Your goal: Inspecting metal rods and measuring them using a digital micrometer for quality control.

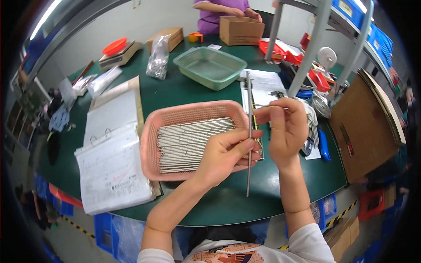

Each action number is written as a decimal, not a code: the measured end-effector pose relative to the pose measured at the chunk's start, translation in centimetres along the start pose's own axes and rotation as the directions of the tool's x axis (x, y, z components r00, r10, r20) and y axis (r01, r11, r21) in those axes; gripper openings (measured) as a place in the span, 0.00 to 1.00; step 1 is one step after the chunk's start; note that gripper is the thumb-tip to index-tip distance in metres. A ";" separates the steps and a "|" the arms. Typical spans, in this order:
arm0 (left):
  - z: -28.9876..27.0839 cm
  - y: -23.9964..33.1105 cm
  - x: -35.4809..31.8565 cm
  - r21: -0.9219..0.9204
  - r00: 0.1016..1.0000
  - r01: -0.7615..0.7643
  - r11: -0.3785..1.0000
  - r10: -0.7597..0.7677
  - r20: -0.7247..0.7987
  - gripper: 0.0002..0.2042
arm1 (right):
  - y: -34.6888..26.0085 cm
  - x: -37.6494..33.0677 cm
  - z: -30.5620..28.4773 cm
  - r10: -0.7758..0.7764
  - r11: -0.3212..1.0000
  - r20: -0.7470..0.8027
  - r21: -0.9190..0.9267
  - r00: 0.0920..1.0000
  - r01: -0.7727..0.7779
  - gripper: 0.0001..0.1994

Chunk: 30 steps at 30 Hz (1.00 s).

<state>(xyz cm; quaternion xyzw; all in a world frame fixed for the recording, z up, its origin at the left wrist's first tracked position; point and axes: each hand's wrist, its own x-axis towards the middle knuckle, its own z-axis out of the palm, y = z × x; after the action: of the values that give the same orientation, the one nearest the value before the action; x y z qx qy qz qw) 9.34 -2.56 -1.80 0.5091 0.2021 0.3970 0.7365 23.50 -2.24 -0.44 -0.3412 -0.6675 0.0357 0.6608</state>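
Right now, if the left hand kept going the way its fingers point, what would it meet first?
Probably the right hand: the left hand, holding a thin metal rod upright, points rightward at it across a small gap. Depth is unclear.

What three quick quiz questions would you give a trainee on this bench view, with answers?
1. True or false: the left hand holds a long metal rod upright.
2. What fills the pink basket? A) screws B) metal rods C) paper
3. Which basket holds no rods?

Key
1. True; the rod crosses the fingers roughly vertically.
2. B; metal rods lie side by side in it.
3. The green basket, farther back on the table.
The right hand pinches a thin metal pin.
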 end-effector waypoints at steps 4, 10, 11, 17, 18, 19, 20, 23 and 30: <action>0.1 0.2 0.2 0.026 1.000 -0.002 1.000 0.002 -0.007 0.12 | -0.1 0.0 -0.3 -0.028 0.999 0.057 -0.038 0.998 0.030 0.03; -0.4 0.6 0.1 0.003 0.999 -0.039 0.999 0.039 -0.013 0.12 | -0.1 0.0 0.8 -0.055 0.998 -0.005 0.026 0.998 0.055 0.02; -0.5 0.6 0.1 0.001 0.999 -0.045 0.999 0.045 -0.011 0.12 | 0.0 -0.1 0.9 -0.051 0.998 -0.006 0.026 0.999 0.051 0.02; -0.5 0.3 0.2 0.002 0.998 -0.056 0.998 0.056 -0.032 0.12 | 0.2 0.0 1.0 -0.043 0.999 -0.042 -0.001 0.998 0.043 0.03; -0.5 0.2 0.2 -0.001 0.998 -0.056 0.998 0.056 -0.035 0.12 | 0.2 0.2 0.8 -0.176 0.971 0.016 -0.164 0.984 0.176 0.04; -0.6 0.1 0.1 0.037 0.995 -0.080 0.996 0.082 -0.054 0.12 | 0.2 0.3 0.8 -0.295 0.898 0.095 -0.312 0.951 0.310 0.05; -0.6 0.1 0.1 0.074 0.991 -0.103 0.992 0.108 -0.073 0.12 | 0.3 0.2 1.0 -0.294 0.899 0.098 -0.310 0.951 0.310 0.05; -0.4 0.3 0.1 0.081 0.992 -0.094 0.992 0.100 -0.077 0.11 | 0.5 0.1 1.2 -0.269 0.926 0.064 -0.257 0.961 0.276 0.07; -1.9 1.8 0.2 -0.084 0.972 -0.171 0.982 0.154 -0.178 0.11 | -0.5 0.0 0.9 -0.296 0.943 0.022 -0.152 0.955 0.296 0.06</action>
<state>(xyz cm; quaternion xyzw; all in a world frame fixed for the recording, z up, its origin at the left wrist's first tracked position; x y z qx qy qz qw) 7.48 -1.01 -0.92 0.4511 0.2021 0.5076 0.7057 22.45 -2.25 -0.28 -0.2870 -0.7116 -0.1159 0.6307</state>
